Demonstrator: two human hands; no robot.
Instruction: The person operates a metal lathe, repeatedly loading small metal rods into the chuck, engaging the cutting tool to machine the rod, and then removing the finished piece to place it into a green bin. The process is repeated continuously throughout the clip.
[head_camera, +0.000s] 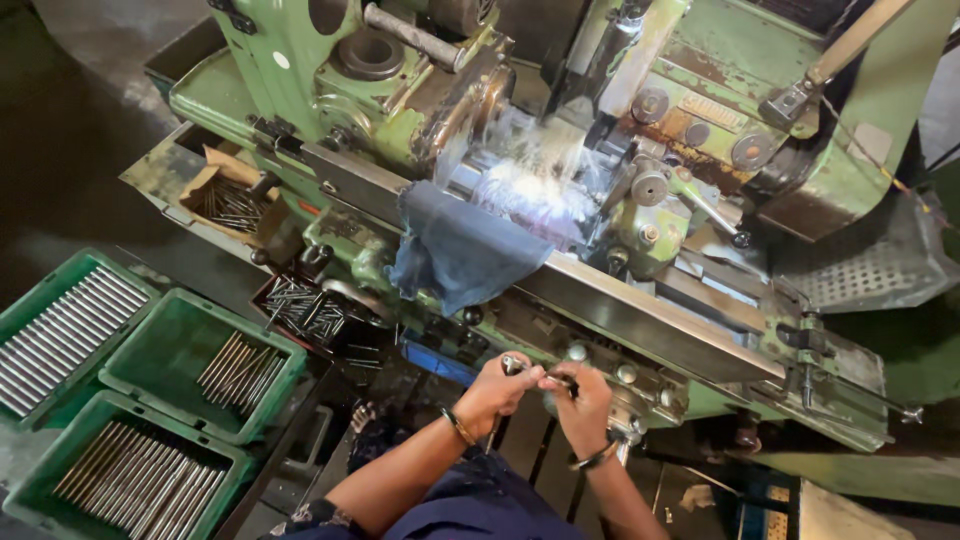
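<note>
My left hand (495, 392) and my right hand (580, 400) meet in front of a green metalworking machine (300, 70). Between them they hold a thin metal rod (535, 372), gripped at both ends by the fingers. A band sits on each wrist. Just above the hands runs the machine's long steel front rail (640, 310). A blue cloth (460, 250) hangs over that rail, and coolant sprays white behind it (535, 175).
Three green crates (150, 350) of metal rods stand on the floor at left. A dark tray of short rods (305, 305) and a cardboard box of small parts (230, 200) sit on the machine's left side. A perforated metal plate (870, 270) lies at right.
</note>
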